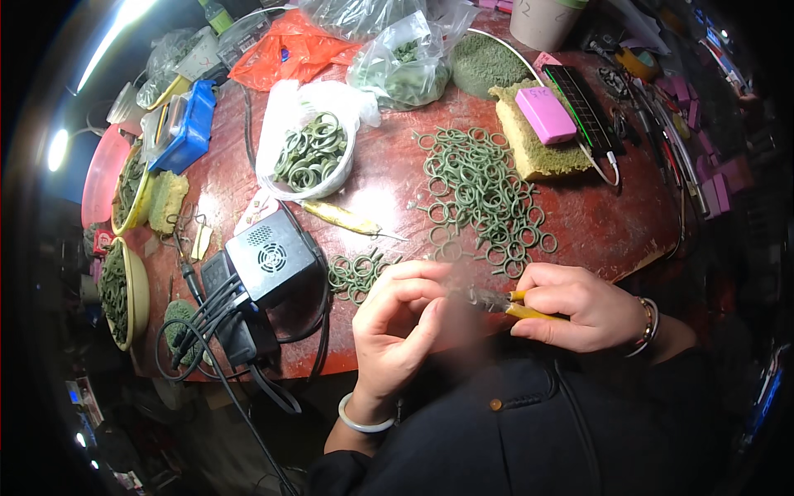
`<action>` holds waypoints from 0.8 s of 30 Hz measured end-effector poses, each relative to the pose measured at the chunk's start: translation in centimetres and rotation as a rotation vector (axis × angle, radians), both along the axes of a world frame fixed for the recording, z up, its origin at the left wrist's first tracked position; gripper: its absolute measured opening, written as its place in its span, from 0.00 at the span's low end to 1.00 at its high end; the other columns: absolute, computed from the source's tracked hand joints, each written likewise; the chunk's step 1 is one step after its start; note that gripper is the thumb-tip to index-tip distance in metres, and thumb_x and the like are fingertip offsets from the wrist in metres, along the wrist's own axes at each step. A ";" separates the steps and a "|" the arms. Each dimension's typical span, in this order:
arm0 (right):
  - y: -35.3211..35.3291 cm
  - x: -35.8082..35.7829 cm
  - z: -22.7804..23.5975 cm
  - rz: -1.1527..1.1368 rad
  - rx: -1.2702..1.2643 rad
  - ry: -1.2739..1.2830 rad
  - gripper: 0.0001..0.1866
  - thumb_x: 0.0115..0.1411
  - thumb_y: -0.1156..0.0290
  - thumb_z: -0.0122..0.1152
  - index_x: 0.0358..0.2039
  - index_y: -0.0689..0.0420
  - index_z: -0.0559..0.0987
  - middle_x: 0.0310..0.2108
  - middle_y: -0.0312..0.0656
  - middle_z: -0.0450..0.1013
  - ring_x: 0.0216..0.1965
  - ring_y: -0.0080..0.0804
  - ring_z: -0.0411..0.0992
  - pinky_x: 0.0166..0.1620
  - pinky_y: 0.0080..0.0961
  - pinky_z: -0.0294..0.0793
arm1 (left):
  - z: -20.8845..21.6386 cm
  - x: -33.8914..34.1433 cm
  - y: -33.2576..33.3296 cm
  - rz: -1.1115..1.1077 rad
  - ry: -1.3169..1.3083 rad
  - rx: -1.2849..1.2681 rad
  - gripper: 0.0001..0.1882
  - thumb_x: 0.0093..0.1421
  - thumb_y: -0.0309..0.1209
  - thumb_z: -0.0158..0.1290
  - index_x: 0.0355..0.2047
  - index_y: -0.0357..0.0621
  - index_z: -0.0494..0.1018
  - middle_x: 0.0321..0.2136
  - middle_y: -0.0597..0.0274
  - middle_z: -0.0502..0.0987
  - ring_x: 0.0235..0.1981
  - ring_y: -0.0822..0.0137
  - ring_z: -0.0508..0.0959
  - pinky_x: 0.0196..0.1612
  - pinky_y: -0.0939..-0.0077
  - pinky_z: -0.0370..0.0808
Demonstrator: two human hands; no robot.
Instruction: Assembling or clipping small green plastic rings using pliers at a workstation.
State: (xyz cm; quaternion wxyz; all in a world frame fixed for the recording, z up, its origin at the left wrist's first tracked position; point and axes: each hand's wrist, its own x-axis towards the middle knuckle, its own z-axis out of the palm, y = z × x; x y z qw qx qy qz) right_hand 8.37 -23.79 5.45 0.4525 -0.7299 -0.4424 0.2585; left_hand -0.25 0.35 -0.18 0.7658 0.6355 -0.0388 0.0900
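Note:
My right hand (566, 310) is closed round the yellow handles of a pair of pliers (529, 312), whose metal jaws point left. My left hand (395, 326) sits opposite, its fingers curled and thumb drawn in. A blurred patch lies between the two hands, so whatever the left fingertips hold cannot be made out. Just beyond the left hand is a small group of green rings (354, 277). Farther off and to the right spreads a big pile of green rings (484, 190), each with a short stem. A yellow-handled pointed tool (343, 217) lies left of that pile.
On the red table (385, 186) stands a white tub (347, 169) of larger green rings. A grey box with a fan (273, 252) and cables are at left, near a blue box (186, 132). A pink block (546, 116) rests on a yellow sponge (533, 157) at right.

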 end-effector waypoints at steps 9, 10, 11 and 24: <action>0.0 -0.4 0.7 -0.038 -0.083 -0.099 0.13 0.65 0.65 0.64 0.30 0.63 0.78 0.29 0.47 0.70 0.30 0.43 0.71 0.34 0.34 0.71 | 0.2 -0.1 -0.1 0.015 0.017 0.040 0.06 0.64 0.15 0.52 0.40 0.31 0.76 0.50 0.48 0.74 0.49 0.62 0.78 0.57 0.65 0.74; 0.1 -0.5 0.7 -0.054 -0.075 -0.096 0.14 0.64 0.65 0.64 0.29 0.63 0.77 0.29 0.47 0.70 0.29 0.44 0.71 0.34 0.35 0.71 | 0.3 -0.1 -0.2 0.019 0.016 0.036 0.06 0.64 0.15 0.52 0.40 0.31 0.76 0.50 0.48 0.74 0.49 0.62 0.78 0.57 0.65 0.74; 0.1 -0.7 0.7 -0.069 -0.067 -0.092 0.14 0.64 0.65 0.65 0.28 0.63 0.77 0.29 0.47 0.70 0.28 0.45 0.70 0.33 0.35 0.70 | 0.3 -0.1 -0.3 0.023 0.016 0.033 0.06 0.64 0.15 0.52 0.40 0.31 0.76 0.50 0.49 0.74 0.49 0.62 0.78 0.57 0.65 0.74; -1.4 -0.1 -0.8 -0.185 -0.037 0.045 0.13 0.67 0.68 0.62 0.29 0.65 0.77 0.28 0.44 0.69 0.29 0.36 0.68 0.35 0.31 0.68 | 2.3 -0.4 2.5 0.589 -0.185 1.119 0.12 0.53 0.22 0.66 0.38 0.36 0.78 0.41 0.52 0.77 0.43 0.52 0.75 0.47 0.61 0.73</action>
